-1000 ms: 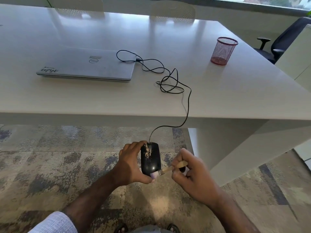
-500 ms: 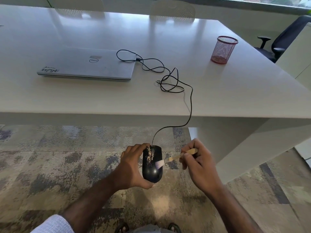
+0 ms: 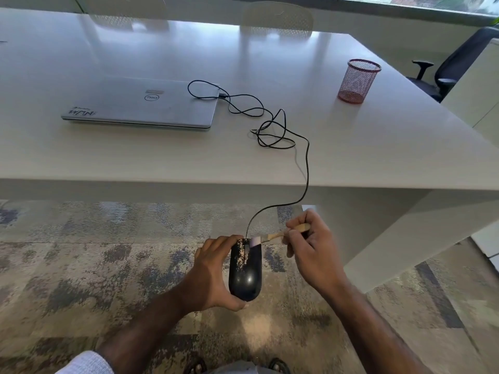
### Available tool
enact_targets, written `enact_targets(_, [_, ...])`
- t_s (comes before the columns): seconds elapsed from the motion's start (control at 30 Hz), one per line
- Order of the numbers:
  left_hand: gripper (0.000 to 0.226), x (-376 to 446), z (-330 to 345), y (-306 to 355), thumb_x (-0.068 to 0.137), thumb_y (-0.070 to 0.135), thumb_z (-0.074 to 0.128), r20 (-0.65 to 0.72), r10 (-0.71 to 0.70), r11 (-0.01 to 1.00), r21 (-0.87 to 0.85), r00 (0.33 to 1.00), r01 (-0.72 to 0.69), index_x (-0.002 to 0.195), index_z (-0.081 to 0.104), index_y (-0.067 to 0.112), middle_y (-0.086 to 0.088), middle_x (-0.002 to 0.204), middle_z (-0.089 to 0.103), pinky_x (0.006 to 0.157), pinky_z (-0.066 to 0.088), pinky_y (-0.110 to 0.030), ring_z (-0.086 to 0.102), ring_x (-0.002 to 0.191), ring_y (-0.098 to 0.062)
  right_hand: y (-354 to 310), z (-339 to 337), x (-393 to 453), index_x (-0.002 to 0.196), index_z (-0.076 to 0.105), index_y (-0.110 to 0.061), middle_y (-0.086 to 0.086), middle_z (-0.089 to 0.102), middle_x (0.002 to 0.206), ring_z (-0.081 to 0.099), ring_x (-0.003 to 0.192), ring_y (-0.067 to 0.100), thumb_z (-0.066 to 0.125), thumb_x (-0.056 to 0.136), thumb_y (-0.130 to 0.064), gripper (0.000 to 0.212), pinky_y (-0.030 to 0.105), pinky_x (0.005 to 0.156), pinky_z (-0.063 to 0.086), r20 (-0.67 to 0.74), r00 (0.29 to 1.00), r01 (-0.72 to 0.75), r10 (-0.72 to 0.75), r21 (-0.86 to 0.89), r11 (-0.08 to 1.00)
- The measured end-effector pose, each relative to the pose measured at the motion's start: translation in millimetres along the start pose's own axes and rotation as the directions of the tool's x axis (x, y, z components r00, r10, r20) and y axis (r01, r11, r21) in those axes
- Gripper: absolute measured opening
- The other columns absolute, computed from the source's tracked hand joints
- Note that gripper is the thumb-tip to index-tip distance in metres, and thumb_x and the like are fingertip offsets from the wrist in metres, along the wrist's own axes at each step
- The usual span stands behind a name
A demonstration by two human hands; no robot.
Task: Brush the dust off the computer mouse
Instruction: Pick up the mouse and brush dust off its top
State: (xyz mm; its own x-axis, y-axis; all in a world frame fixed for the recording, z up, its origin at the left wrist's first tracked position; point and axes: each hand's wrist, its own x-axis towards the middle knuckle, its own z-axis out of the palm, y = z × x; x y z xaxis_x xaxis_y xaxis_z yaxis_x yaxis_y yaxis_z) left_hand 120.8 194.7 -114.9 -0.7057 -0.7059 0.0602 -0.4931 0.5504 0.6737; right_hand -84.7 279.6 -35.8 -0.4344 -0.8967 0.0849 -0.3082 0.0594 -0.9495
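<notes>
I see the left hand (image 3: pixel 213 276) gripping the black computer mouse (image 3: pixel 245 269) in the air below the table (image 3: pixel 378 147) edge, over carpet. Right hand (image 3: pixel 314 252), fingers pinching the brush (image 3: pixel 272 236), bristles touching the mouse's dusty front. Cable (image 3: pixel 307 168) runs up onto the table by the laptop (image 3: pixel 140 103).

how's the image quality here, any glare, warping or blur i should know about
Head view: window light glares off the far half of the table, mirroring the chair backs; a small highlight sits on the mouse. The wide lens bows the table's near edge. The brush and both hands are sharp enough; the carpet smears at the lower right corner.
</notes>
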Motion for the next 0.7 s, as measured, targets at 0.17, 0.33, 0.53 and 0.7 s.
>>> enact_targets(0.17, [0.127, -0.9, -0.3, 2.4, 0.040, 0.050, 0.094, -0.001, -0.007, 1.000, 0.014, 1.000, 0.007, 0.149, 0.034, 0.024, 0.015, 0.136, 0.041, 0.096, 0.024, -0.025, 0.033, 0.121, -0.005, -3.7, 2.5, 0.9, 0.076, 0.056, -0.028, -0.003, 0.053, 0.059, 0.042, 0.049, 0.009, 0.056, 0.088, -0.012, 0.020, 0.029, 0.044, 0.036, -0.004, 1.000, 0.029, -0.029, -0.034, 0.999])
enact_targets(0.33, [0.129, -3.1, 1.9, 0.6, 0.038, 0.053, 0.092, 0.010, 0.000, 1.000, 0.008, 1.000, 0.000, 0.149, 0.034, 0.023, 0.016, 0.138, 0.040, 0.101, 0.024, -0.026, 0.031, 0.124, -0.001, -8.1, 6.0, 4.9, 0.085, 0.056, -0.022, 0.013, 0.061, 0.069, 0.052, 0.057, 0.037, 0.059, 0.094, -0.005, 0.019, 0.048, 0.052, 0.047, -0.005, 0.999, 0.041, -0.042, -0.089, 0.995])
enact_targets(0.53, [0.126, -1.8, 2.4, 0.4, 0.037, 0.057, 0.089, 0.016, 0.009, 1.000, -0.003, 1.000, -0.009, 0.148, 0.035, 0.026, 0.019, 0.134, 0.040, 0.100, 0.017, -0.014, 0.032, 0.121, -0.001, -7.9, 4.8, 4.9, 0.078, 0.056, -0.020, -0.002, 0.056, 0.061, 0.044, 0.049, 0.009, 0.057, 0.090, -0.002, 0.022, 0.026, 0.044, 0.039, -0.042, 0.998, 0.049, -0.052, -0.072, 0.996])
enact_targets(0.7, [0.130, -1.0, 3.9, 1.3, 0.037, 0.059, 0.087, 0.036, 0.001, 1.000, 0.003, 0.999, -0.001, 0.150, 0.032, 0.027, 0.022, 0.135, 0.036, 0.101, 0.011, -0.009, 0.029, 0.122, 0.001, -8.5, 8.5, 6.7, 0.083, 0.055, -0.023, 0.008, 0.060, 0.067, 0.051, 0.055, 0.030, 0.059, 0.093, -0.005, 0.021, 0.049, 0.052, 0.048, -0.036, 0.998, 0.045, -0.049, -0.108, 0.993])
